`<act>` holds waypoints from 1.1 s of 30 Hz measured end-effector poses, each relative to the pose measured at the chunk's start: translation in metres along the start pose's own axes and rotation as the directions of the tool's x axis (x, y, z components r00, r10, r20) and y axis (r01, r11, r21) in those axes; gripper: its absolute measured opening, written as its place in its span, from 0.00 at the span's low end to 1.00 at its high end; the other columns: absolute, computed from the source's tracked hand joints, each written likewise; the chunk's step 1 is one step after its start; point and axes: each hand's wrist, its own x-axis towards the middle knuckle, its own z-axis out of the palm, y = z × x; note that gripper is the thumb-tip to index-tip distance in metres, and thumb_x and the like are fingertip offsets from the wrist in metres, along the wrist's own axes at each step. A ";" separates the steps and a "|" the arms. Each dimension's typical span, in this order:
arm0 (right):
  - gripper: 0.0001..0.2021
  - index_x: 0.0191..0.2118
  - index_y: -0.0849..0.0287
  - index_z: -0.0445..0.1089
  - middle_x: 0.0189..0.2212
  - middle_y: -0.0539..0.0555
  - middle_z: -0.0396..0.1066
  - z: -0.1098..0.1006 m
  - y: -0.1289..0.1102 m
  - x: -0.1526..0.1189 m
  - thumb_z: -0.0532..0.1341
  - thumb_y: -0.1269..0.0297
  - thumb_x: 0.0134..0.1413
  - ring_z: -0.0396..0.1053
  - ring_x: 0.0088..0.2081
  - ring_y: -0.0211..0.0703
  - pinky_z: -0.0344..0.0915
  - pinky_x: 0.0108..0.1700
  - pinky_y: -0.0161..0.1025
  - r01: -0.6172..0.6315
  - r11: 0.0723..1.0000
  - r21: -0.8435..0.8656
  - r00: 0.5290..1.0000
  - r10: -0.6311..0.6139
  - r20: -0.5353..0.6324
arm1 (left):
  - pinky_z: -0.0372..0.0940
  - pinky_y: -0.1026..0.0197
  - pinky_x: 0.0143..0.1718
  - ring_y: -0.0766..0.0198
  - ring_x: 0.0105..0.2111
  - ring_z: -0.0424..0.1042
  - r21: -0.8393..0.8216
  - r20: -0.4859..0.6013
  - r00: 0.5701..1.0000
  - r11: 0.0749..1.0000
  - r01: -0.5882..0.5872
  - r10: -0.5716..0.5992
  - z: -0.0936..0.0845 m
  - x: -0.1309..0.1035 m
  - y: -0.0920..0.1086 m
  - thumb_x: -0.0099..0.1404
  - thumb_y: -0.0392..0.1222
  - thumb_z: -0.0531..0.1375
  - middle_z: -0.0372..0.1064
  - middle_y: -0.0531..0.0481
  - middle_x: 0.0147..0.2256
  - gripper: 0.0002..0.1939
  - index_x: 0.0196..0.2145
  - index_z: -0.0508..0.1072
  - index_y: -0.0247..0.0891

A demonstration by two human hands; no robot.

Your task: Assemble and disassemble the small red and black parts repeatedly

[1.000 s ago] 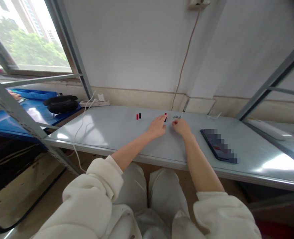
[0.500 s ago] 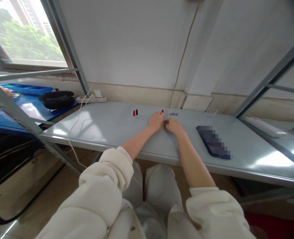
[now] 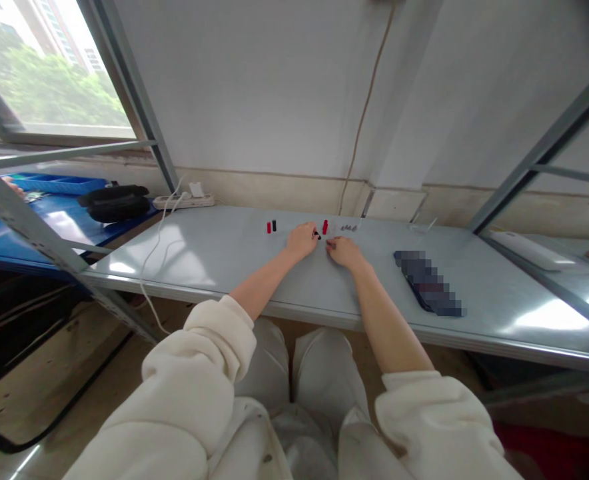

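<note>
Black cylinder (image 3: 318,235), long axis aslant, visible end rightward, left hand (image 3: 302,241) fingers clamped on it; right hand (image 3: 344,251) fingers' state unclear.

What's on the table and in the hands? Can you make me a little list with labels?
Left hand: holding a small black piece
Right hand: fingers bent near the table; too small to tell if it holds anything
Just beyond the hands: red piece, small grey bits
Further left: red tube beside black tube
Right side: phone
Back left: power strip
</note>
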 end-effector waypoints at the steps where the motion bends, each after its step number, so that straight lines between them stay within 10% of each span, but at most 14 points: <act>1: 0.19 0.51 0.56 0.66 0.52 0.60 0.63 0.000 0.000 0.000 0.49 0.62 0.55 0.59 0.53 0.54 0.59 0.49 0.49 -0.003 1.000 0.002 1.000 0.003 0.003 | 0.61 0.61 0.38 0.62 0.36 0.68 -0.044 -0.007 1.000 0.999 0.013 -0.013 -0.003 -0.002 -0.003 0.58 0.39 0.56 0.70 0.47 0.34 0.05 0.33 0.68 0.38; 21: 0.12 0.42 0.61 0.69 0.45 0.61 0.66 0.005 -0.004 0.005 0.53 0.65 0.53 0.62 0.47 0.47 0.58 0.47 0.43 0.096 0.984 0.147 0.992 -0.083 -0.094 | 0.61 0.63 0.35 0.69 0.28 0.65 -0.446 -0.179 0.958 0.886 0.125 -0.225 -0.018 -0.016 -0.019 0.55 0.39 0.58 0.69 0.51 0.29 0.04 0.29 0.67 0.37; 28: 0.08 0.37 0.61 0.62 0.33 0.57 0.68 -0.001 -0.011 0.009 0.50 0.68 0.52 0.65 0.35 0.41 0.60 0.39 0.38 0.220 0.852 0.476 0.907 0.002 -0.421 | 0.61 0.64 0.34 0.69 0.27 0.65 -0.599 -0.143 0.946 0.786 0.150 -0.290 -0.015 -0.012 -0.024 0.54 0.42 0.59 0.68 0.50 0.27 0.07 0.29 0.68 0.36; 33: 0.06 0.34 0.59 0.59 0.26 0.52 0.65 0.000 -0.011 0.013 0.51 0.62 0.52 0.64 0.28 0.37 0.61 0.34 0.37 0.265 0.680 0.684 0.909 0.060 -0.412 | 0.62 0.64 0.33 0.69 0.27 0.66 -0.616 -0.128 0.950 0.774 0.149 -0.284 -0.014 -0.011 -0.024 0.53 0.40 0.60 0.69 0.49 0.28 0.07 0.29 0.69 0.35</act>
